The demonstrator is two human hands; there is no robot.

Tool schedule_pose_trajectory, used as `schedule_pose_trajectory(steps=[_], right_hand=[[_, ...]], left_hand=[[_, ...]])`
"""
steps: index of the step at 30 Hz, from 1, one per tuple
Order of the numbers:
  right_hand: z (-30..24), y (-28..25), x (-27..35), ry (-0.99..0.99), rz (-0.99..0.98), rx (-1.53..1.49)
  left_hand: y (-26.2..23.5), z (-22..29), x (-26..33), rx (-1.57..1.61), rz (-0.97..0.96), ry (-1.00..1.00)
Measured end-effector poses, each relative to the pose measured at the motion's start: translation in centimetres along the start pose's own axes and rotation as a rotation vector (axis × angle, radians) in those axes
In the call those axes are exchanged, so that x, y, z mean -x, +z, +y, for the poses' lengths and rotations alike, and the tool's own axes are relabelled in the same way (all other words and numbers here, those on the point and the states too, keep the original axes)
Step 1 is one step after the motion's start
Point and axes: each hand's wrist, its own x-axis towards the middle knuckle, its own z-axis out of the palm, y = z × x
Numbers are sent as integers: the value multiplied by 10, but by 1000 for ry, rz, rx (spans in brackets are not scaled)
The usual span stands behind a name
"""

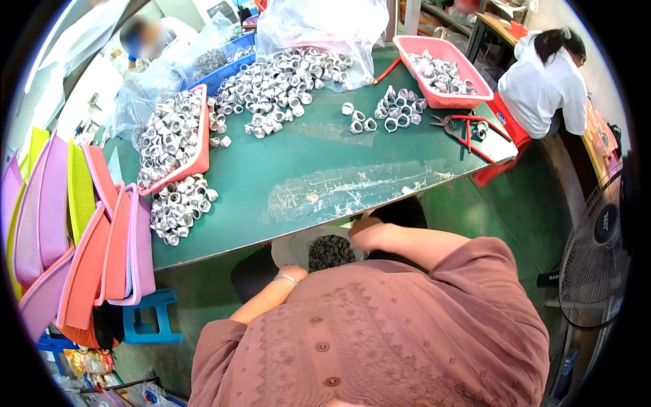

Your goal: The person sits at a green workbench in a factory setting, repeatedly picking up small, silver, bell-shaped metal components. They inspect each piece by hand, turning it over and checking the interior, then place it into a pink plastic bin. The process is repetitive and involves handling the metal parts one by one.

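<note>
Below the table's near edge, between my body and the table, is a white container [288, 249] with a heap of small dark grey pieces [331, 252] inside. My left hand [293, 273], with a band at its wrist, is against the container's near left side; its fingers are hidden. At the container's right side, just under the table edge, is my right hand [365, 234]. It is blurred, and its fingers do not show clearly. Many silvery ring-shaped metal pieces [278, 85] are heaped on the green table [251, 190], out of reach of both hands.
Similar metal pieces fill a pink tray [205, 129] at left and a pink basin [444, 100] at far right. Red-handled pliers [468, 119] lie by the right corner. Stacked baskets [51, 203] and a blue stool [152, 317] stand left, a fan [597, 237] right. Two people sit beyond.
</note>
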Motion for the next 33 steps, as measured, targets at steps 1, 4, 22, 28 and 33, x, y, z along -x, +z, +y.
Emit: schedule_pose_trajectory(steps=[1,4,22,28,33], right_hand=[[-15,-16,25,-89,-29,-3],[-33,-71,85,-591,43,-177],[123,-206,21,370,811,598],[112,-269,-40,53,962,243],[121,-306,-126,203,1203,-108]], left_hand=[[4,0,-2,35,69,5],[8,-3,23,127,344,159],[-257,-135,87,612,1636,-177],[-289,-173,33,566,1587,-398],[-327,-164,28,564,1435,-547]])
